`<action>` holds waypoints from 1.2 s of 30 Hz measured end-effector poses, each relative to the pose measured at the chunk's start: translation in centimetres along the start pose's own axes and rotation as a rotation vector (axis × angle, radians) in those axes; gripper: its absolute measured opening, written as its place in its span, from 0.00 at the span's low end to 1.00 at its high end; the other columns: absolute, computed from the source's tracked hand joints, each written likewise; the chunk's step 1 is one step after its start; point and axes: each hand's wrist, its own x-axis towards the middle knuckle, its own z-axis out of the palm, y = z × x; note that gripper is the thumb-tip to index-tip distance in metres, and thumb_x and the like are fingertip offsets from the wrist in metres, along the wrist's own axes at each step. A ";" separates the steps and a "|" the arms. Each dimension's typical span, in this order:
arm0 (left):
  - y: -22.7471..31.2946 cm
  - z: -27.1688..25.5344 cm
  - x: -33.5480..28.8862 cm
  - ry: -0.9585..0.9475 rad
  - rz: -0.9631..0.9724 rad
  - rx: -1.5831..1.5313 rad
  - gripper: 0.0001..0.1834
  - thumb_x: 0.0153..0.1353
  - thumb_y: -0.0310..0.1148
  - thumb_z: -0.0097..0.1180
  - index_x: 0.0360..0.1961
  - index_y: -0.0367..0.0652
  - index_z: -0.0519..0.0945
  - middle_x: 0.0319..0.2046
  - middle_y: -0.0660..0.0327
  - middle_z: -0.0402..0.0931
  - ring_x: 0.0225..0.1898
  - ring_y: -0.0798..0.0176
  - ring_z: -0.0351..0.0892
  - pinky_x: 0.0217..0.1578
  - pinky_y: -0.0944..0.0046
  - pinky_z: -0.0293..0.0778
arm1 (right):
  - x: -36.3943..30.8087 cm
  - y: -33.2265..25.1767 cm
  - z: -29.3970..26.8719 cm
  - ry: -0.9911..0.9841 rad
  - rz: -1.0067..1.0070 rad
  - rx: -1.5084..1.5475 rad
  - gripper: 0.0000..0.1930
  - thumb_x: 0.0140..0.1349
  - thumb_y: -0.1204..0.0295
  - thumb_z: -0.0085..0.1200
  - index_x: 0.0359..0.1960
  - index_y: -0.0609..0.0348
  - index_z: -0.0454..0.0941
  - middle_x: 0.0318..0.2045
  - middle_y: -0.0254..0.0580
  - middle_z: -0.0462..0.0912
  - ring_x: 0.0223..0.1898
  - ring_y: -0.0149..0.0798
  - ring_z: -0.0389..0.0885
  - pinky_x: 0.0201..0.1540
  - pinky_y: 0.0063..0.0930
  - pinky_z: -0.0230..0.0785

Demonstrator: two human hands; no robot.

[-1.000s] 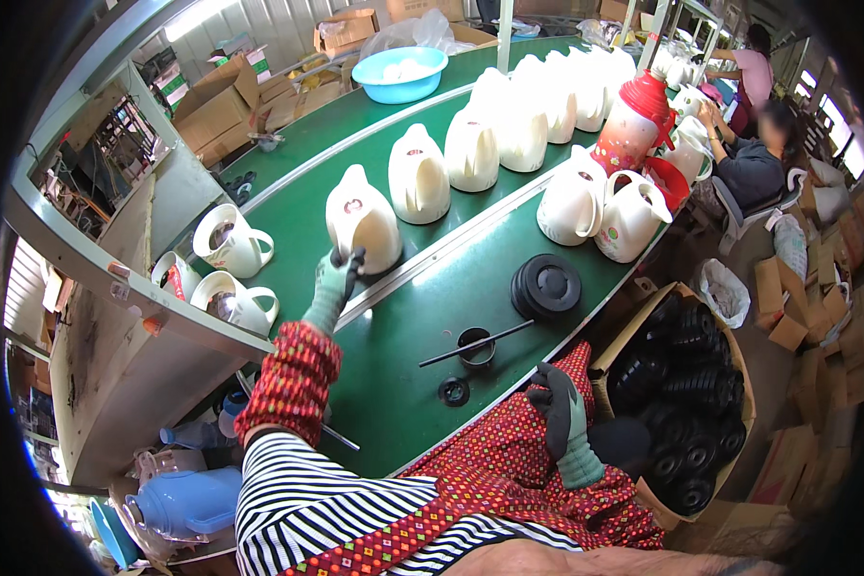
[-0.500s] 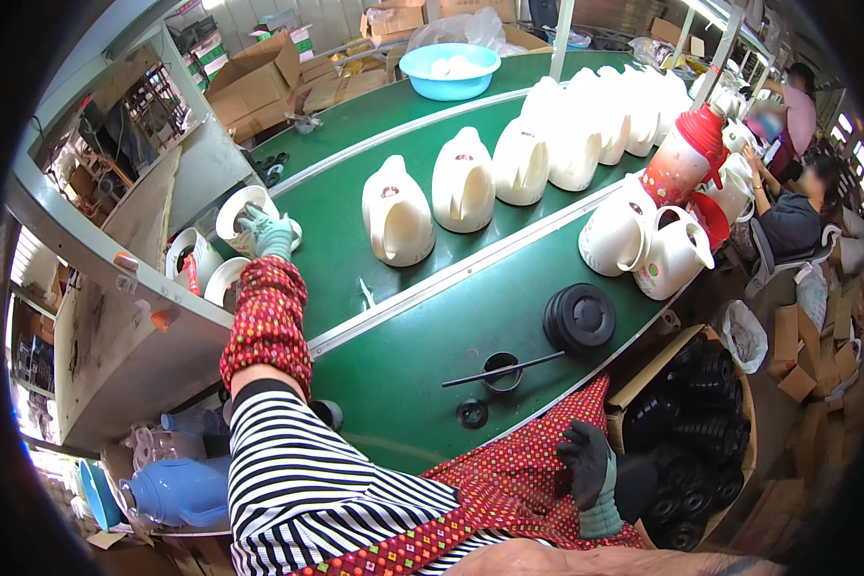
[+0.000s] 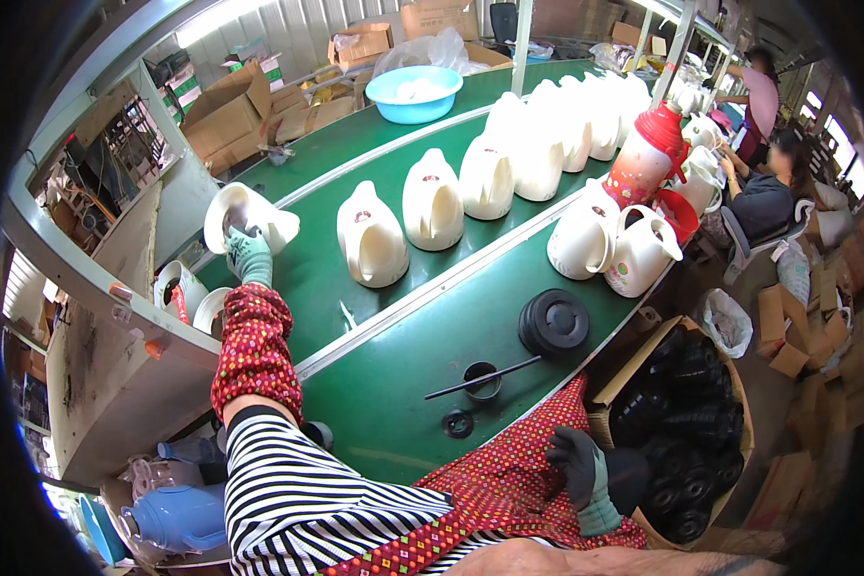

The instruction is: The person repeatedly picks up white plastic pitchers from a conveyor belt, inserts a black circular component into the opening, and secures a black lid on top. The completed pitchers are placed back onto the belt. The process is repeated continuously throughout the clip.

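Observation:
My left hand (image 3: 248,252), in a grey-green glove, grips a white jug shell (image 3: 276,227) by its open end, with fingers reaching inside. The shell lies tilted on its side above the far left of the green belt. Other white jug shells (image 3: 211,309) lie just below that hand, one with something red in it. My right hand (image 3: 578,466), gloved in dark grey, rests over my red patterned apron (image 3: 504,451). Its fingers are loosely bent and apart, with nothing visible in them. Upright white jugs (image 3: 372,235) stand in a row along the belt.
On the near surface are black round parts (image 3: 554,322), a black ring with a rod (image 3: 482,379) across it, and a small black disc (image 3: 458,423). A red thermos (image 3: 648,154) stands among white jugs. A carton of black parts (image 3: 686,422) sits right. Co-workers (image 3: 773,187) are farther off.
My left hand has drawn the white jug shell up from the others and tipped it, its body now pointing right. My right hand stays by the apron. The whole view has shifted slightly.

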 end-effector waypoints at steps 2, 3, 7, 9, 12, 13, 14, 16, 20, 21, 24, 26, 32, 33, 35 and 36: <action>4.3 -3.7 -0.8 0.001 0.032 -0.165 0.20 0.65 0.40 0.64 0.53 0.41 0.77 0.46 0.50 0.85 0.45 0.44 0.86 0.47 0.47 0.79 | 0.3 -1.1 1.1 -0.084 -0.080 -0.016 0.23 0.80 0.58 0.44 0.64 0.64 0.76 0.51 0.45 0.85 0.44 0.35 0.86 0.50 0.30 0.78; 6.3 -6.0 -1.5 -0.023 0.041 -0.250 0.18 0.64 0.36 0.66 0.51 0.40 0.79 0.44 0.50 0.87 0.45 0.46 0.87 0.47 0.50 0.79 | 0.5 -1.8 1.7 -0.127 -0.119 -0.025 0.24 0.80 0.57 0.44 0.65 0.64 0.75 0.51 0.45 0.85 0.45 0.35 0.86 0.51 0.30 0.78; 12.5 -15.0 -6.2 0.031 0.560 -0.444 0.18 0.62 0.31 0.68 0.51 0.38 0.79 0.38 0.50 0.85 0.37 0.44 0.86 0.40 0.53 0.79 | 1.1 -7.5 4.8 -0.200 -0.270 -0.081 0.26 0.78 0.62 0.52 0.71 0.66 0.69 0.52 0.39 0.82 0.44 0.30 0.83 0.50 0.25 0.75; 14.1 -19.5 -9.3 0.035 0.758 -0.476 0.19 0.62 0.29 0.67 0.53 0.37 0.78 0.44 0.46 0.84 0.38 0.40 0.85 0.40 0.51 0.79 | 0.7 -12.5 7.7 -0.246 -0.414 -0.061 0.31 0.77 0.64 0.55 0.76 0.64 0.61 0.56 0.39 0.79 0.42 0.27 0.81 0.48 0.22 0.74; 16.6 -24.2 -14.9 -0.163 0.942 -0.534 0.15 0.56 0.25 0.69 0.43 0.39 0.78 0.48 0.41 0.83 0.34 0.41 0.86 0.34 0.52 0.80 | 0.3 -18.1 10.7 -0.290 -0.406 -0.063 0.35 0.74 0.67 0.59 0.78 0.59 0.57 0.64 0.45 0.72 0.51 0.31 0.79 0.49 0.22 0.74; 16.8 -25.4 -16.5 -0.260 0.985 -0.582 0.16 0.54 0.25 0.70 0.42 0.40 0.78 0.55 0.43 0.81 0.35 0.42 0.87 0.35 0.54 0.82 | 1.2 -18.5 10.4 -0.342 -0.485 -0.148 0.36 0.72 0.69 0.60 0.78 0.55 0.58 0.66 0.52 0.69 0.54 0.35 0.78 0.51 0.23 0.75; 17.4 -26.0 -18.3 -0.341 1.051 -0.623 0.17 0.53 0.24 0.70 0.42 0.41 0.78 0.59 0.43 0.79 0.36 0.42 0.87 0.35 0.54 0.83 | 1.7 -19.1 9.8 -0.365 -0.568 -0.235 0.37 0.71 0.71 0.61 0.79 0.50 0.59 0.69 0.58 0.67 0.57 0.39 0.77 0.52 0.25 0.77; 18.7 -27.4 -21.7 -0.492 1.180 -0.683 0.18 0.52 0.24 0.71 0.43 0.41 0.78 0.62 0.43 0.77 0.36 0.42 0.88 0.35 0.54 0.84 | 2.2 -20.1 9.6 -0.345 -0.449 -0.257 0.33 0.69 0.69 0.63 0.74 0.52 0.65 0.68 0.60 0.68 0.59 0.41 0.78 0.55 0.30 0.77; 19.9 -29.8 -27.2 -0.646 1.457 -0.632 0.21 0.54 0.32 0.72 0.49 0.42 0.81 0.63 0.42 0.76 0.32 0.48 0.88 0.32 0.56 0.83 | 0.4 -19.3 8.8 -0.358 -0.119 0.162 0.27 0.69 0.61 0.66 0.62 0.66 0.74 0.54 0.46 0.83 0.52 0.34 0.84 0.55 0.31 0.79; 19.7 -30.0 -28.5 -0.662 1.500 -0.594 0.21 0.53 0.33 0.73 0.48 0.44 0.82 0.64 0.43 0.75 0.30 0.49 0.88 0.31 0.56 0.82 | 0.0 -18.4 7.5 -0.273 -0.190 0.034 0.26 0.69 0.62 0.66 0.62 0.64 0.76 0.49 0.43 0.86 0.47 0.33 0.86 0.49 0.28 0.81; 20.2 -29.8 -30.6 -0.762 1.551 -0.833 0.29 0.54 0.28 0.71 0.58 0.40 0.79 0.66 0.41 0.73 0.37 0.51 0.89 0.37 0.58 0.84 | -3.2 -15.7 3.4 -0.173 -0.068 0.169 0.24 0.69 0.64 0.66 0.61 0.65 0.78 0.50 0.42 0.86 0.49 0.34 0.86 0.55 0.28 0.80; 19.6 -28.1 -32.3 -0.960 1.227 -1.058 0.32 0.58 0.26 0.67 0.64 0.38 0.72 0.57 0.43 0.76 0.38 0.54 0.88 0.41 0.59 0.83 | -3.9 -13.0 -1.4 -0.133 -0.135 0.122 0.24 0.70 0.65 0.65 0.62 0.66 0.77 0.52 0.42 0.86 0.53 0.35 0.85 0.59 0.31 0.77; 15.2 -19.2 -38.9 -2.024 -0.081 -1.202 0.28 0.77 0.36 0.52 0.73 0.39 0.63 0.48 0.53 0.80 0.42 0.62 0.84 0.43 0.63 0.82 | -7.8 -12.3 -7.0 -0.297 -0.182 0.227 0.34 0.60 0.74 0.68 0.68 0.67 0.71 0.60 0.45 0.82 0.61 0.40 0.80 0.67 0.36 0.71; 15.1 -19.4 -40.7 -2.176 -0.162 -1.241 0.27 0.77 0.35 0.52 0.73 0.39 0.64 0.48 0.54 0.80 0.42 0.62 0.84 0.43 0.62 0.82 | -7.8 -12.5 -7.4 -0.356 -0.132 0.254 0.35 0.57 0.76 0.69 0.68 0.67 0.71 0.60 0.45 0.82 0.61 0.40 0.80 0.67 0.37 0.71; 15.4 -20.3 -43.6 -2.308 -0.316 -1.284 0.26 0.77 0.35 0.52 0.71 0.40 0.64 0.48 0.54 0.81 0.43 0.62 0.84 0.44 0.62 0.82 | -7.4 -14.2 -6.0 -0.418 0.015 0.128 0.36 0.52 0.79 0.70 0.66 0.68 0.73 0.59 0.46 0.83 0.60 0.39 0.80 0.66 0.35 0.72; 15.6 -20.5 -44.6 -2.335 -0.372 -1.298 0.25 0.77 0.35 0.52 0.71 0.40 0.65 0.48 0.54 0.81 0.43 0.62 0.84 0.44 0.62 0.82 | -6.4 -14.2 -5.7 -0.480 0.023 0.065 0.36 0.53 0.78 0.70 0.67 0.68 0.74 0.59 0.46 0.83 0.60 0.38 0.80 0.66 0.34 0.71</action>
